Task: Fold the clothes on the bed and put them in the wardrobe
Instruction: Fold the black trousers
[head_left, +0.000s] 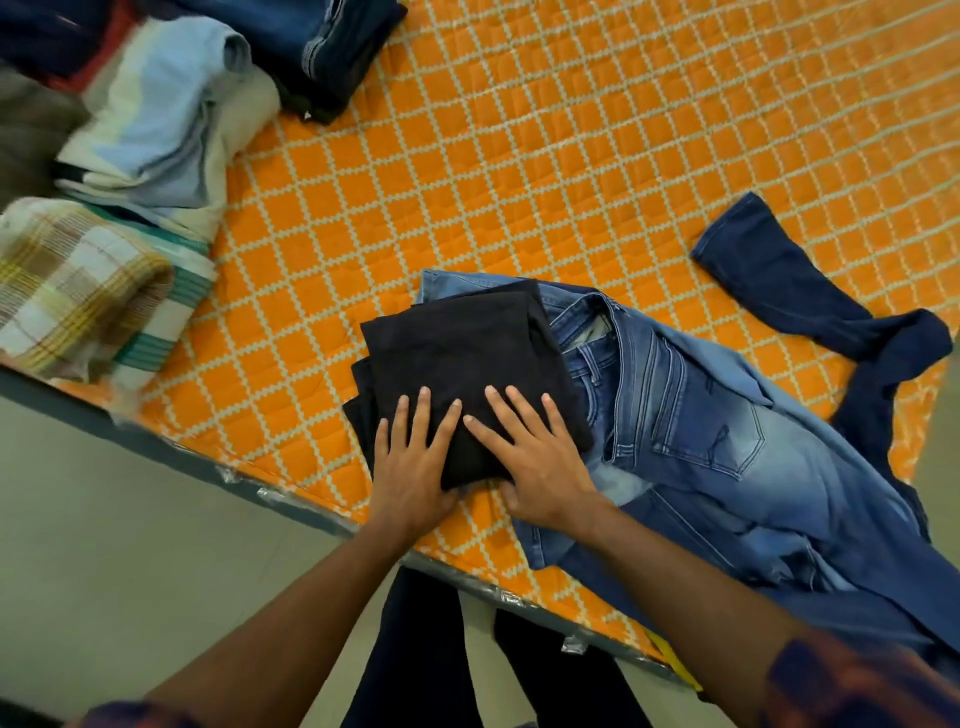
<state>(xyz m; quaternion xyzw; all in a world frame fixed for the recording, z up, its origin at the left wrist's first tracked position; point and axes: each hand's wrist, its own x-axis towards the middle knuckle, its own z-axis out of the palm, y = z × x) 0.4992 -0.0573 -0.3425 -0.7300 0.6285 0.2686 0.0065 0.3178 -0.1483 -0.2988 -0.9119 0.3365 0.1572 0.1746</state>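
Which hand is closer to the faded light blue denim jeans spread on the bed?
Right. The right hand lies flat on the folded black garment at its edge beside the jeans; the left hand rests on it farther away.

Bed (519, 156): one. Hands: two, left hand (415, 467) and right hand (543, 467). Folded black garment (467, 358): one. Unfolded clothes: two, light blue jeans (727, 457) and dark navy garment (779, 280). Folded piles, far left: three, namely checked cloth (78, 286), pale blue stack (166, 119), dark denim stack (332, 47).
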